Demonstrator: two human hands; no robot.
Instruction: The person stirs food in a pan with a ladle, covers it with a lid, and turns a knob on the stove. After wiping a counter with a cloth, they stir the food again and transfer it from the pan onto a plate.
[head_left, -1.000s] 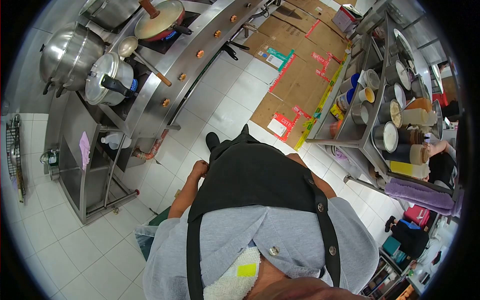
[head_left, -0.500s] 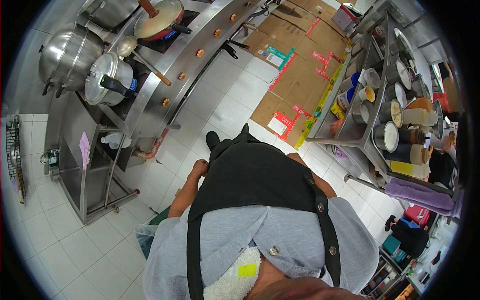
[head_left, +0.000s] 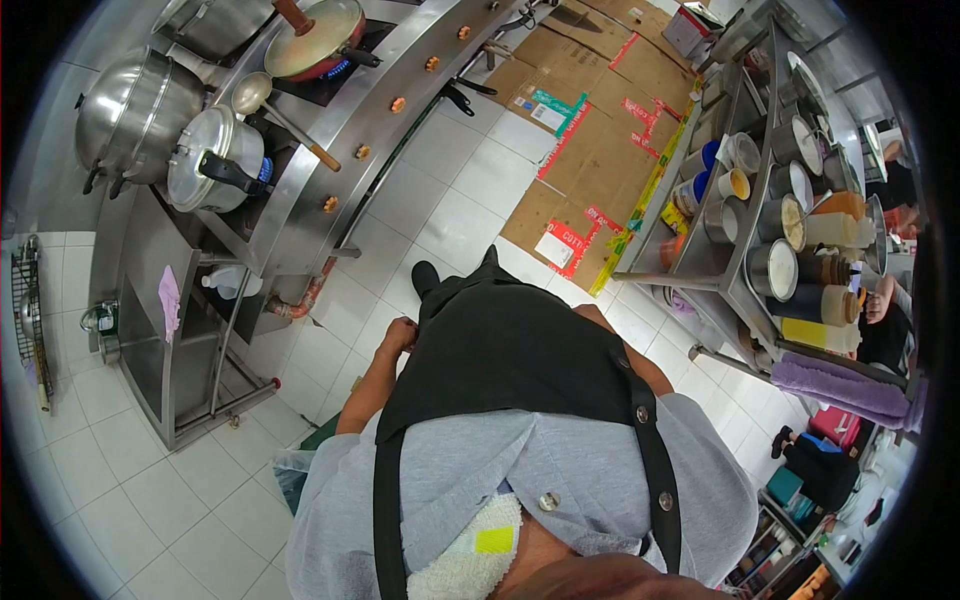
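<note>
My left hand (head_left: 402, 334) hangs beside the left edge of the black apron (head_left: 500, 350), its fingers curled in. Whatever is inside them, if anything, is hidden. On the other side, my right hand (head_left: 592, 316) is mostly covered by the apron, and its fingers do not show. Neither hand is near the stove (head_left: 300, 200) at upper left. There, a pressure cooker (head_left: 225, 150) and a red pan (head_left: 315, 45) with a lid on sit over blue flames. A ladle (head_left: 285, 118) with a wooden handle lies across the stove's front.
Flattened cardboard (head_left: 590, 130) covers the floor ahead. A metal rack (head_left: 690, 285) with several pots and bottles stands to the right, a purple towel (head_left: 840, 390) on its edge. At far right is another person (head_left: 888, 325). A steel steamer pot (head_left: 135, 115) stands at left.
The person at far right has shifted, and an arm now shows beside the rack. My own hands and body stay where they were.
</note>
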